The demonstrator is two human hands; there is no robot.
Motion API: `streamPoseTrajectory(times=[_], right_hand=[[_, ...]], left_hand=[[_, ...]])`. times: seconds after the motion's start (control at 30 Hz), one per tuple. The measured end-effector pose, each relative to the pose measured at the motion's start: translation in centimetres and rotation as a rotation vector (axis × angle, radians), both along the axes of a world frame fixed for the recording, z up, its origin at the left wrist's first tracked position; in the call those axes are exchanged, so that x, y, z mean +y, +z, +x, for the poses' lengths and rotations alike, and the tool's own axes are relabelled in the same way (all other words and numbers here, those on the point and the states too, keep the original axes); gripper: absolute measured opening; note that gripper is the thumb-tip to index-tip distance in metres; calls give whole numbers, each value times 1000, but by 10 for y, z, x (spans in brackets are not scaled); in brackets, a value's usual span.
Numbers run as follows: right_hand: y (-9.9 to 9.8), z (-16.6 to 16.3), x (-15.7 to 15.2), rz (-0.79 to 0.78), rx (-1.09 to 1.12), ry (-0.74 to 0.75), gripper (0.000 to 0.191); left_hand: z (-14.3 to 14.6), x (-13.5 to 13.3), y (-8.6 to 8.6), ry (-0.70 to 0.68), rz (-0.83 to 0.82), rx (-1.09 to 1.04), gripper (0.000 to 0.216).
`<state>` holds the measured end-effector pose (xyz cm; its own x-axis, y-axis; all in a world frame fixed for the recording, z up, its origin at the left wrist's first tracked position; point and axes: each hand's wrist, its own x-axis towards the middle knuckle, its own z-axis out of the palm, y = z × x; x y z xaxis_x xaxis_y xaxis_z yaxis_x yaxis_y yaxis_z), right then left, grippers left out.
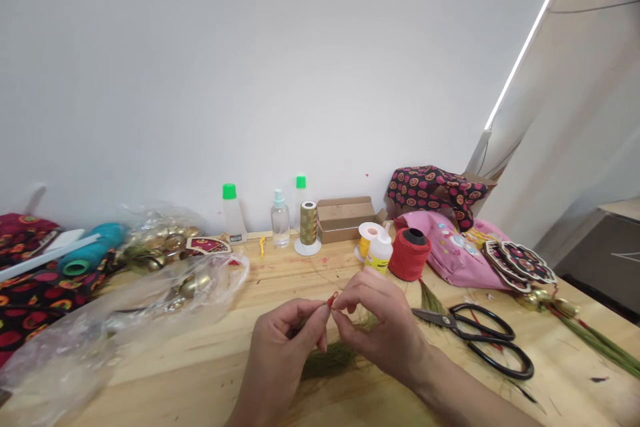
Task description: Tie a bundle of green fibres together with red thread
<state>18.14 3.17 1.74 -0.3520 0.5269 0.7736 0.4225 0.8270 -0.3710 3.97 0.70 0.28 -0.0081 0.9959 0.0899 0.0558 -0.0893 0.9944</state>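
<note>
My left hand [283,340] is closed, thumb and finger pinching the base of a small red cord loop [333,298]. From the right, my right hand [383,330] meets it with its fingertips pinched at the same cord. Below both hands spreads a green thread tassel [327,360], partly covered by the fingers. Whether the cord is tied to the tassel is hidden. Black-handled scissors [470,327] lie just right of my right hand, and a red thread spool [410,255] stands behind it.
Toward the wall stand a white glue bottle [379,252], a gold thread spool [309,223], a clear bottle [281,223] and a cardboard box [345,219]. Plastic bags [125,327] with brass bells fill the left. Patterned pendants [527,263] and a pink bag [445,250] lie right.
</note>
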Motion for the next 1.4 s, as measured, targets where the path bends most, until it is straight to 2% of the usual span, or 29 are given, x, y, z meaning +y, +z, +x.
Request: streamPoseTrajectory(times=[0.27, 0.53, 0.73, 1.0, 1.17, 1.3, 1.4], right_hand=[[4, 3, -1, 143, -62, -32, 9], [2, 2, -1, 147, -121, -76, 6], [4, 0, -2, 166, -160, -119, 12], [-3, 1, 2, 213, -233, -160, 16], [-3, 3, 4, 143, -207, -62, 12], [2, 3, 2, 21, -147, 5, 10], [8, 6, 0, -102, -87, 57, 7]], left_hand=[[1, 3, 0, -26, -39, -62, 16], [0, 2, -4, 20, -10, 4, 16], [2, 0, -3, 41, 2, 102, 21], [4, -2, 2, 24, -10, 130, 24], [3, -4, -1, 14, -6, 163, 24], [2, -4, -2, 0, -1, 141, 24], [2, -1, -1, -20, -26, 46, 22]])
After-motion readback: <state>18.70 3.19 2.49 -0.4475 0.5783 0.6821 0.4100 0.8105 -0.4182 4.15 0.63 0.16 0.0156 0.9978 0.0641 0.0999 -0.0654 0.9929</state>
